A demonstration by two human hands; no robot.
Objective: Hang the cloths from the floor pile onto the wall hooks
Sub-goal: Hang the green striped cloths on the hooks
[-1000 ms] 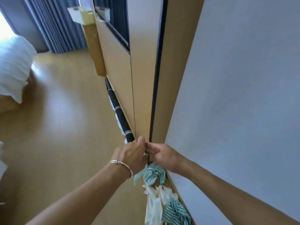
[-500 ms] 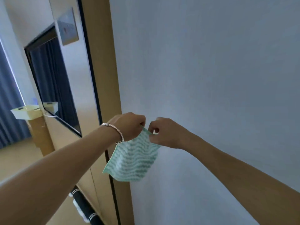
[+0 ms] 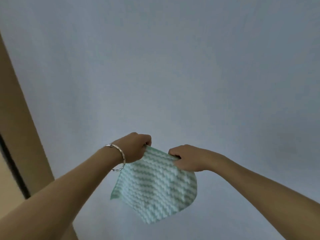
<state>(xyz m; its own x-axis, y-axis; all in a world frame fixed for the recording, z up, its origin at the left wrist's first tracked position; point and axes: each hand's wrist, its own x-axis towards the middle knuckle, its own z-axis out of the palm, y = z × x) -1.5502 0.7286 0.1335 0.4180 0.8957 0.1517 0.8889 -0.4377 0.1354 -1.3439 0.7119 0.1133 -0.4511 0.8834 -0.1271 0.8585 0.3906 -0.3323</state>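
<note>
A green-and-white striped cloth (image 3: 155, 186) hangs spread out in front of the pale wall (image 3: 173, 66). My left hand (image 3: 135, 148), with a silver bracelet on the wrist, pinches its upper left corner. My right hand (image 3: 187, 157) pinches the top edge a little further right. The cloth droops below both hands, its lower corners loose. No wall hook and no floor pile show in this view.
A tan wooden frame (image 3: 20, 129) with a dark strip (image 3: 12, 167) runs down the left edge. The plain wall fills the rest of the view.
Both hands lifted the cloth from the floor pile up in front of the wall. My view swung up and right, losing the floor, the pile and the mirror. The cloth now hangs spread wider.
</note>
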